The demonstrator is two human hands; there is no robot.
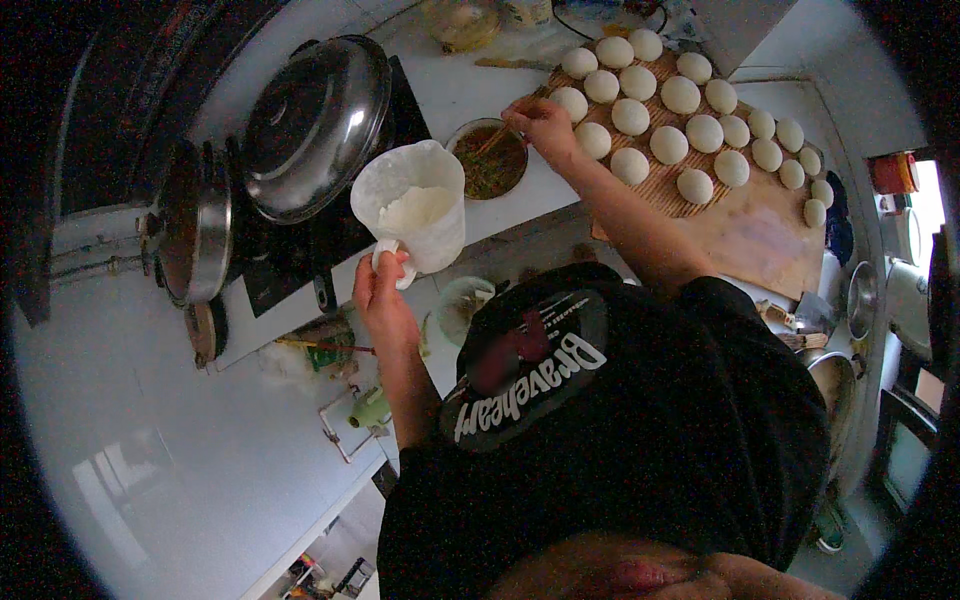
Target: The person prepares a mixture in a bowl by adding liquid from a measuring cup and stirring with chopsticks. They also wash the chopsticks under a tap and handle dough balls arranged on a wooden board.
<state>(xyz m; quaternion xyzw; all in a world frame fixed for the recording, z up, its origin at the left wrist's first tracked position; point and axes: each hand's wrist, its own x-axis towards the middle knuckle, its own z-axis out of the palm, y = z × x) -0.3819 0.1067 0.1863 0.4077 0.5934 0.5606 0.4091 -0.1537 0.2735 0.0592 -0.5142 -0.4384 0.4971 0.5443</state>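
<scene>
My left hand [384, 289] grips the handle of a translucent white plastic jug [435, 240], tilted, with white powder like flour [420, 208] inside. My right hand [544, 127] holds wooden chopsticks [493, 140], their lower ends in a round bowl [523, 161] of green chopped pieces in dark liquid. The bowl stands on the white counter, just right of the jug. Right of my right hand, many round white dough balls [669, 145] lie on a ribbed round mat [652, 191] and the wooden board [780, 262] beneath it.
At the left, a large domed metal lid or pan [315, 127] sits on the black cooktop [281, 274], beside another metal pan [214, 225]. A glass container [461, 22] stands at the counter's back. Beyond the board are a metal scraper [815, 311] and a metal basin [829, 375].
</scene>
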